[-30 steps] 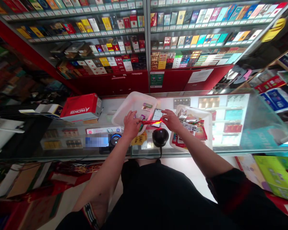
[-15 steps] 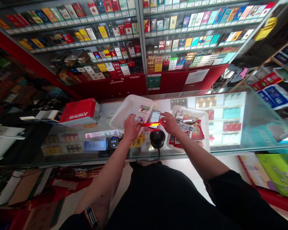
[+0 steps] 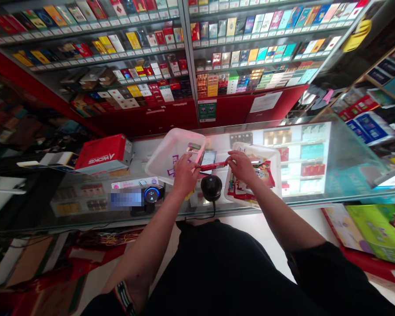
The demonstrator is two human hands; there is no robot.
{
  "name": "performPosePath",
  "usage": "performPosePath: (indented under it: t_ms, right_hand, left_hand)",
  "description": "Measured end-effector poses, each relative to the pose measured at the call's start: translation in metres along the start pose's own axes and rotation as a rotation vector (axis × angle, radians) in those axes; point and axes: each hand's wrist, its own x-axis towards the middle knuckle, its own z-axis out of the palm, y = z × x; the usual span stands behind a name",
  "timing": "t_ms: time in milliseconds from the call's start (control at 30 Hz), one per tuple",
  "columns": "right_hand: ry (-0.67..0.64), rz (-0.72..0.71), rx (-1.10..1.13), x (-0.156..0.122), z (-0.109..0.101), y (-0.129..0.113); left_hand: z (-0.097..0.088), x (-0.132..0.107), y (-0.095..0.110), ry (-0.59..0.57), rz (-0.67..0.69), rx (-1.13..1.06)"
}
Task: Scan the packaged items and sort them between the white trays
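Between my hands a slim red packet (image 3: 213, 166) is stretched level, its ends pinched in the fingers. My left hand (image 3: 184, 174) grips the left end, beside a white plastic basket (image 3: 158, 147) with a few small purple and white packets. At the right end my right hand (image 3: 242, 166) is closed, by a second white basket (image 3: 276, 164) filled with red and white snack packets. Just below the red packet stands a round black scanner (image 3: 211, 186) with a cable. A phone (image 3: 208, 159) lies behind the packet, partly covered by it.
The baskets stand on a glass counter (image 3: 237, 210). To the left are a red box (image 3: 102, 153), a flat pinkish box (image 3: 134, 182) and a device with a round lit display (image 3: 152, 194). Shelves (image 3: 184, 70) of cigarette packs rise behind.
Bright red light on the packet has gone out. Both hands have lifted the packet slightly, and the whole view has shifted a little.
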Motion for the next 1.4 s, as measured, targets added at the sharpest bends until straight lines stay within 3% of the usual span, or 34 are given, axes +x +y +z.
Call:
performPosePath:
  t_ms: [367,767,1100,1400]
  right_hand:
    - [0.047,0.059,-0.069,-0.034,-0.05,0.028]
    - [0.145,0.222,-0.162,-0.104,-0.079,0.068]
    - [0.151,0.222,-0.229,-0.175,-0.084,0.084]
    - [0.205,0.236,-0.267,-0.172,-0.085,0.08]
  left_hand:
    - [0.014,-0.015,0.068,-0.077,0.245,-0.03]
    - [0.065,-0.038,0.119,-0.293,0.471,0.07]
    - [0.085,-0.044,0.128,-0.405,0.536,0.129]
    - [0.085,-0.047,0.123,-0.384,0.556,0.045]
